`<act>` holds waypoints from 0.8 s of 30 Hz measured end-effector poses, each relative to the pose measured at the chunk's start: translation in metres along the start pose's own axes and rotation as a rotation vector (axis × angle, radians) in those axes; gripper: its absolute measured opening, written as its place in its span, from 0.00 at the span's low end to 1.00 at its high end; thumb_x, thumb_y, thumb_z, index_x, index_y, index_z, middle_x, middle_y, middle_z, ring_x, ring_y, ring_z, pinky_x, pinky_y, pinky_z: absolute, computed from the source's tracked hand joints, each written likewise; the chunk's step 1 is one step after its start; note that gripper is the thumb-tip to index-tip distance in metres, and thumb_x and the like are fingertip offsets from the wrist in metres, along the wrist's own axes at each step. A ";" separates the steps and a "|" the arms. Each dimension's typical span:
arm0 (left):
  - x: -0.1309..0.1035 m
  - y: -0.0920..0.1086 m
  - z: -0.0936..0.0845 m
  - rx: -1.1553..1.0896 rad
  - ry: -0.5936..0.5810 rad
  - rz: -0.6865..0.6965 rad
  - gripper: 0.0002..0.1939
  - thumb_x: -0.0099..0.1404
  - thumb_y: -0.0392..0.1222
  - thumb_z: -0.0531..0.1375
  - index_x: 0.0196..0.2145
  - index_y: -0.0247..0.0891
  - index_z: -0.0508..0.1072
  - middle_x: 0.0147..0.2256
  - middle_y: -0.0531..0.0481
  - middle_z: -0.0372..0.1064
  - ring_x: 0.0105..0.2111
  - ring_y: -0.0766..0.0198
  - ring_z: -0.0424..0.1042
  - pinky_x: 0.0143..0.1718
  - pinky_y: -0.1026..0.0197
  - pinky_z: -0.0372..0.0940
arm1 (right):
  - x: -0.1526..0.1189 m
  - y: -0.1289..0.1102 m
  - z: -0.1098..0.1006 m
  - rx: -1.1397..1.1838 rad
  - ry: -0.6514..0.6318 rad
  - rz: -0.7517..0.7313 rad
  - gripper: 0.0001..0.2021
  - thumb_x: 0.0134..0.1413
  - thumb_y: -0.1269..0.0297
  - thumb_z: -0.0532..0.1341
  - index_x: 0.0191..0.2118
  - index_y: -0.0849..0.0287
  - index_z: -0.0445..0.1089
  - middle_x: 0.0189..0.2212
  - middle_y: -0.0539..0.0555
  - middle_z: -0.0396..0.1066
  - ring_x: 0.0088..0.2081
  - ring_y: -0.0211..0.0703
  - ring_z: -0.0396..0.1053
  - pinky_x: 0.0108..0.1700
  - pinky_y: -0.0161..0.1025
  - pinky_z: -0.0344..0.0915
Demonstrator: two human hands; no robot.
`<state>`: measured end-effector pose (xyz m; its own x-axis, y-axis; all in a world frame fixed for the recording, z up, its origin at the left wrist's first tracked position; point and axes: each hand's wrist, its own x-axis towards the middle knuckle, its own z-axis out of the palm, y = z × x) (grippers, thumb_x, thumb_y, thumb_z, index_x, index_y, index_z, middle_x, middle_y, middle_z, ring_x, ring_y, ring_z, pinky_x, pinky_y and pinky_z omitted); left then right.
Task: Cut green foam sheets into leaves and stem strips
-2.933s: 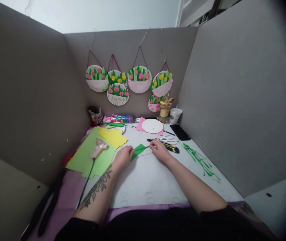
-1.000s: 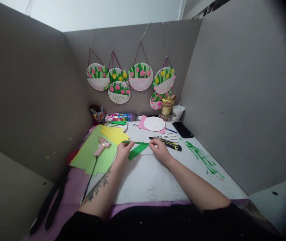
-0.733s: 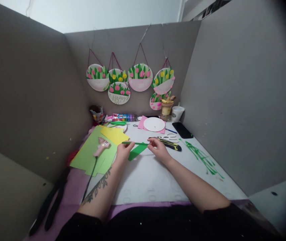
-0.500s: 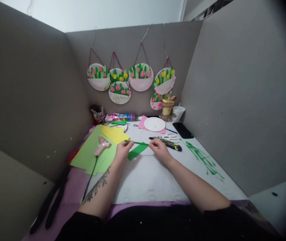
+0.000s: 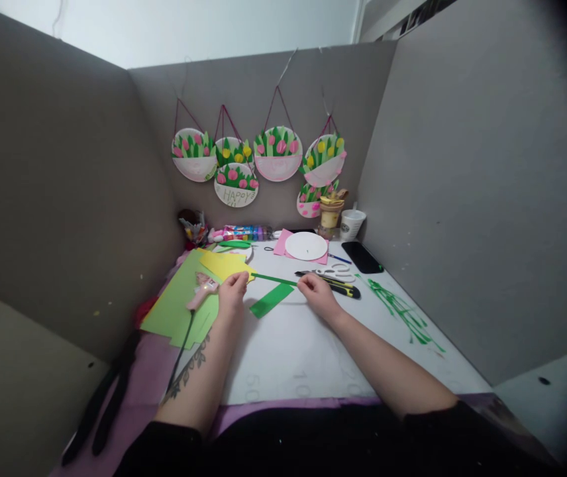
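Observation:
A narrow green paper strip (image 5: 274,279) stretches between my hands, just above the table. My right hand (image 5: 317,295) pinches its right end between thumb and fingers. At the other end, my left hand (image 5: 232,291) is closed, with the strip's left tip at its fingertips. Below the strip, a wider green paper rectangle (image 5: 271,301) lies flat on the white table surface. A black and yellow box cutter (image 5: 346,287) and white-handled scissors (image 5: 340,272) rest beyond my right hand. Left of my left hand, a pink glue gun (image 5: 203,291) lies on light green paper (image 5: 171,308).
Yellow paper (image 5: 226,265) overlaps the green sheets. A white paper plate (image 5: 307,246) sits on pink paper at the back. A black phone (image 5: 361,257) and tangled green paper scraps (image 5: 403,311) lie right. Decorated plates (image 5: 278,162) hang on the grey rear panel (image 5: 159,112).
My left hand has moved left and slightly up, uncovering more of the strip between my hands. My right hand has barely shifted.

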<state>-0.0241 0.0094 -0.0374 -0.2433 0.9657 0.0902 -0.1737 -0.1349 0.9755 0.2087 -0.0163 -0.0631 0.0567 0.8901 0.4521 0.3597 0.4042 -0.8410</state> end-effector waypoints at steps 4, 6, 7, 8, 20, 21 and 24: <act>-0.008 -0.001 0.007 0.065 -0.139 0.001 0.20 0.43 0.48 0.69 0.32 0.35 0.73 0.24 0.54 0.67 0.22 0.71 0.62 0.24 0.68 0.56 | -0.002 -0.005 0.004 0.177 0.014 0.154 0.10 0.52 0.58 0.59 0.26 0.57 0.63 0.22 0.48 0.61 0.27 0.40 0.59 0.32 0.37 0.57; -0.020 -0.002 0.014 0.165 -0.295 -0.011 0.21 0.43 0.46 0.70 0.34 0.34 0.74 0.27 0.51 0.69 0.24 0.68 0.65 0.26 0.66 0.59 | -0.004 -0.008 0.009 0.205 -0.023 0.149 0.10 0.52 0.57 0.59 0.26 0.57 0.64 0.22 0.47 0.61 0.27 0.39 0.59 0.32 0.37 0.57; -0.025 -0.002 0.018 0.219 -0.334 0.003 0.19 0.46 0.47 0.69 0.33 0.34 0.75 0.26 0.51 0.69 0.24 0.68 0.65 0.25 0.66 0.59 | -0.006 -0.009 0.012 0.189 -0.049 0.125 0.10 0.52 0.57 0.59 0.26 0.57 0.64 0.23 0.47 0.62 0.27 0.39 0.59 0.32 0.37 0.57; -0.031 -0.002 0.021 0.268 -0.370 0.017 0.16 0.49 0.48 0.67 0.31 0.33 0.75 0.24 0.51 0.68 0.23 0.67 0.65 0.25 0.65 0.58 | -0.008 -0.009 0.015 0.157 -0.077 0.096 0.10 0.52 0.58 0.59 0.26 0.57 0.65 0.23 0.48 0.62 0.28 0.40 0.60 0.33 0.37 0.57; -0.043 -0.007 0.029 0.509 -0.439 0.153 0.09 0.52 0.44 0.63 0.25 0.33 0.74 0.20 0.52 0.66 0.23 0.66 0.62 0.27 0.64 0.55 | -0.017 -0.012 0.029 -0.095 -0.209 -0.146 0.05 0.52 0.71 0.56 0.29 0.57 0.68 0.28 0.49 0.65 0.33 0.41 0.63 0.36 0.37 0.59; -0.044 -0.007 0.030 0.506 -0.443 0.157 0.09 0.52 0.44 0.63 0.24 0.33 0.73 0.20 0.52 0.65 0.23 0.66 0.62 0.26 0.64 0.55 | -0.018 -0.011 0.029 -0.100 -0.214 -0.149 0.05 0.52 0.71 0.56 0.28 0.57 0.68 0.27 0.49 0.65 0.33 0.41 0.63 0.36 0.37 0.59; -0.045 -0.005 0.031 0.492 -0.463 0.125 0.10 0.52 0.45 0.63 0.25 0.33 0.75 0.21 0.51 0.67 0.23 0.66 0.62 0.26 0.64 0.55 | -0.018 -0.010 0.029 -0.118 -0.230 -0.127 0.05 0.52 0.71 0.56 0.28 0.57 0.66 0.27 0.49 0.64 0.32 0.41 0.63 0.35 0.37 0.58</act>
<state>0.0176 -0.0269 -0.0404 0.2183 0.9596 0.1774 0.3097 -0.2405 0.9199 0.1769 -0.0303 -0.0720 -0.2035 0.8638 0.4608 0.4569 0.5001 -0.7356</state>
